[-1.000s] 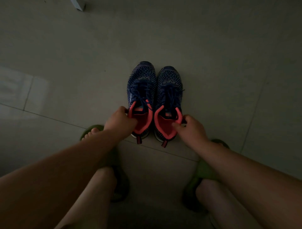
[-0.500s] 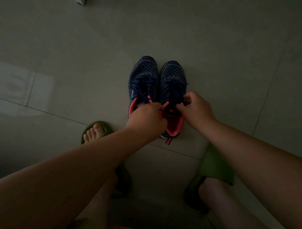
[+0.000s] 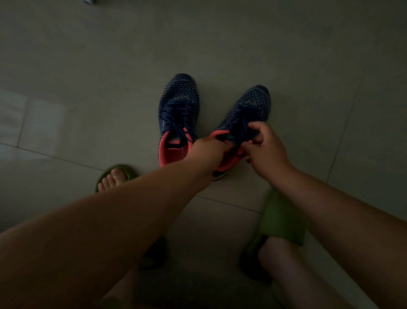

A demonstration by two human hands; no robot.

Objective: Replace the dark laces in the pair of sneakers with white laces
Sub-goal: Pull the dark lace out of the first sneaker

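Two dark blue knit sneakers with coral-pink lining stand on the tiled floor. The left sneaker stands alone, its dark laces loose over the tongue. The right sneaker is angled to the right, apart from the other. My left hand grips its collar and the dark lace at the top. My right hand pinches the dark lace of the right sneaker near the top eyelets. No white laces are in view.
My feet in green slippers sit near me: the left slipper and the right slipper. Grey floor tiles stretch all around. A small pale object shows at the top edge.
The right sneaker has moved to the right and turned, away from the left one. Both hands moved from the shoes' heel collars onto the right sneaker's lace area.
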